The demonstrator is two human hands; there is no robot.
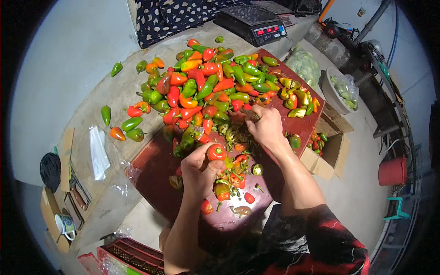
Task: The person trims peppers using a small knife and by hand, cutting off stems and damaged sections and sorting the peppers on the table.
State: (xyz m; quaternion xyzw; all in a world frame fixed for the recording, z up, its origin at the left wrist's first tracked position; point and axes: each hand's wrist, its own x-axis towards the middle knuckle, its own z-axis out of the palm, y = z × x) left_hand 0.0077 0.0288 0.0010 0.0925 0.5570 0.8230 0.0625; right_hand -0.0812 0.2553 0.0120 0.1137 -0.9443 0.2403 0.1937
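My left hand (198, 173) is closed around a red pepper (217, 152), its stem end facing up. To the right and farther forward, my right hand (266, 124) is curled shut, and a small dark piece shows at its fingers; what it is I cannot make out. Just beyond both hands lies a big heap of red, green and orange peppers (208, 82) on the dark red table (302, 130). Cut stem ends and seedy scraps (236, 135) are scattered between and below the hands. Halved peppers (298, 98) form a small pile at the table's right.
A digital scale (250, 25) stands on the concrete ledge (91, 96) at the back. Right of the table are a cardboard box (337, 149) with peppers inside and a white tub (327, 87). A mug (66, 224) and a red crate (133, 256) are at lower left.
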